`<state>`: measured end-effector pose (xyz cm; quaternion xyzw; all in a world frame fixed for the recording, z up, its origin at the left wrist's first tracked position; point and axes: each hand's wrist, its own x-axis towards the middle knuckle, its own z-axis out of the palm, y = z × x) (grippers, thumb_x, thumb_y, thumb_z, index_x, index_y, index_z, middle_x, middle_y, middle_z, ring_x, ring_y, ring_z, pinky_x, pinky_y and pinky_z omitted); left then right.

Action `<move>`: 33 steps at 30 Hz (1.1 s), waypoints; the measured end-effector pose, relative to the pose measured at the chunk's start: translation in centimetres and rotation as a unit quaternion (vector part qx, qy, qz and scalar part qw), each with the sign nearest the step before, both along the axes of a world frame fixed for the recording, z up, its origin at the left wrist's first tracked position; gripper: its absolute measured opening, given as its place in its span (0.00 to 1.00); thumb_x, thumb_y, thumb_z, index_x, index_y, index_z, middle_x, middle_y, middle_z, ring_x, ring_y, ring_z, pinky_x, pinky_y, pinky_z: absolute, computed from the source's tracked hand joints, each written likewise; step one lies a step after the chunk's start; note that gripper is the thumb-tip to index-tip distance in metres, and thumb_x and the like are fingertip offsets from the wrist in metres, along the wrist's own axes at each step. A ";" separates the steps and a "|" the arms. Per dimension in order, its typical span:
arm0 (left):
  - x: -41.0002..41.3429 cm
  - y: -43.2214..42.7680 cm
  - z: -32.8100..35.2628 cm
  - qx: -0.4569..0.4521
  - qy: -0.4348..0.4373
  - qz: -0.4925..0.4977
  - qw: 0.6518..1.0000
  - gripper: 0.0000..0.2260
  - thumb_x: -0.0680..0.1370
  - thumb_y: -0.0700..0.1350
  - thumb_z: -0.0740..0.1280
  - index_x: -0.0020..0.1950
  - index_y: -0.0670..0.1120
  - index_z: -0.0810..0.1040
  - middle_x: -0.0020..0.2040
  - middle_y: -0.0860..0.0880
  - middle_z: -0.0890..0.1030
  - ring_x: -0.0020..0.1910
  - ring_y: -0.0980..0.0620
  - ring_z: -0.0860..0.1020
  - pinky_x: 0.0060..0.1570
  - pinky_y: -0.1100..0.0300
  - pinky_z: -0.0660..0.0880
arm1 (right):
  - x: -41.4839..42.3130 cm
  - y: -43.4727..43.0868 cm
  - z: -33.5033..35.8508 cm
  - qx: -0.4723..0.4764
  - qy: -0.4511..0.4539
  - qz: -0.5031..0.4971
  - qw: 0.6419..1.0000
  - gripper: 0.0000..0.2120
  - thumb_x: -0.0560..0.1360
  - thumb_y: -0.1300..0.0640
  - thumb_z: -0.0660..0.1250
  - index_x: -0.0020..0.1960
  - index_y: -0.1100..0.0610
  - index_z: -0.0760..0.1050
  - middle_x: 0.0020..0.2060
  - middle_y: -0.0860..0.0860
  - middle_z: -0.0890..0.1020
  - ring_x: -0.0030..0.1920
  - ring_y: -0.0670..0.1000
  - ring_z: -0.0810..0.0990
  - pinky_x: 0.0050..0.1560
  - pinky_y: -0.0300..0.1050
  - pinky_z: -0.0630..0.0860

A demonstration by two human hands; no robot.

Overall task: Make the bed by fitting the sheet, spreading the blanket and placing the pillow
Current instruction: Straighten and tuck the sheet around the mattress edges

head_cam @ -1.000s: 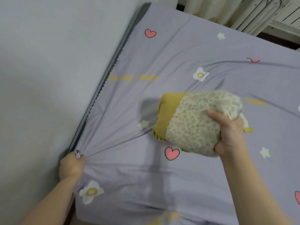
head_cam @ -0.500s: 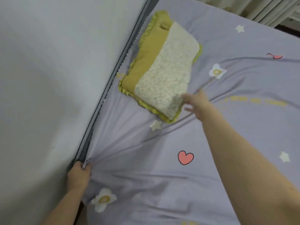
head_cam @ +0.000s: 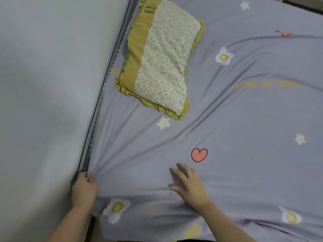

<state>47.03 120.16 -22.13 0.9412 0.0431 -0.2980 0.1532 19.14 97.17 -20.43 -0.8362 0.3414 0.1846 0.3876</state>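
my left hand (head_cam: 83, 191) sits at about 7 o'clock in the view, fingers curled tight around a bunched edge of the lilac sheet (head_cam: 244, 119) right where it meets the striped mattress edge (head_cam: 97, 109) along the wall (head_cam: 43, 84). creases fan out from that pinch toward 1 and 2 o'clock across the bed.

my right hand (head_cam: 190, 186) lies at roughly 6 o'clock, palm down on the sheet, fingers straight and a little spread, pointing toward 11 o'clock; it holds nothing, just rests flat on the fabric. just past its fingertips, toward 1 o'clock, is a pink heart print (head_cam: 199, 154).

the pillow (head_cam: 160, 58), mustard yellow with a frilled border and a pale leafy panel, lies on the sheet at 12 o'clock, well apart from both hands, its long side close beside the mattress edge and slightly angled to it.

the sheet carries fried-egg flower prints, one near my left wrist (head_cam: 116, 209), and small cream stars, one just below the pillow's near corner (head_cam: 163, 123). at 5 o'clock the sheet's lower edge looks loose and rumpled.
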 end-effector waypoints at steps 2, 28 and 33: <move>0.3 0.0 0.0 0.015 -0.003 -0.014 1.000 0.11 0.80 0.41 0.59 0.56 0.36 0.74 0.53 0.30 0.78 0.50 0.31 0.77 0.46 0.48 0.71 | -3.0 0.4 0.7 -0.029 -0.035 -0.086 0.995 0.21 0.78 0.42 0.60 0.68 0.47 0.71 0.67 0.46 0.70 0.67 0.49 0.70 0.66 0.47 0.68; -4.1 4.3 7.7 -0.102 0.312 -0.047 0.943 0.33 0.54 0.55 0.82 0.55 0.44 0.82 0.51 0.45 0.85 0.48 0.48 0.84 0.52 0.57 0.77 | -17.3 9.7 0.3 -0.292 -0.030 -0.064 0.954 0.20 0.72 0.35 0.62 0.52 0.51 0.71 0.45 0.50 0.76 0.44 0.55 0.74 0.45 0.52 0.66; -5.8 6.9 9.1 0.037 0.404 -0.207 0.890 0.26 0.55 0.50 0.85 0.50 0.52 0.83 0.46 0.59 0.85 0.46 0.61 0.82 0.41 0.70 0.74 | -17.4 13.2 -0.8 -0.325 -0.024 0.031 0.945 0.26 0.64 0.48 0.75 0.59 0.50 0.72 0.52 0.51 0.73 0.51 0.55 0.73 0.53 0.52 0.64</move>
